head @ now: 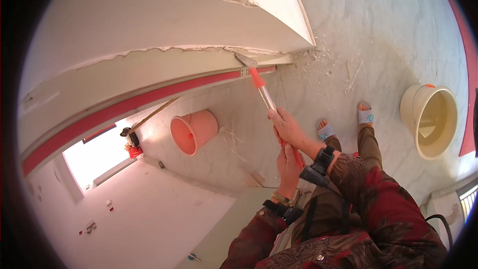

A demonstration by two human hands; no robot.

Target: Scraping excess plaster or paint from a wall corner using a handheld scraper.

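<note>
A long-handled scraper (266, 96) with a metal shaft and orange-red grips lies in both of my hands. My right hand (289, 127) is closed around the shaft, nearer the blade. Lower down, my left hand (288, 164) holds the red rear grip. The flat metal blade (246, 60) is at the pale door frame (209, 58), just above a small metal hinge plate (244, 71) on the red strip. A ragged edge of plaster runs along the wall (168, 18) beside the blade. Both wrists wear black straps with devices.
A pink bucket (201, 130) lies in view at the left, a cream bucket (414, 116) at the right. White flakes (325, 58) and stringy scraps (351, 76) litter the marble-look floor. A wooden stick (155, 114) leans beyond the frame. The open door (224, 228) is at the lower left.
</note>
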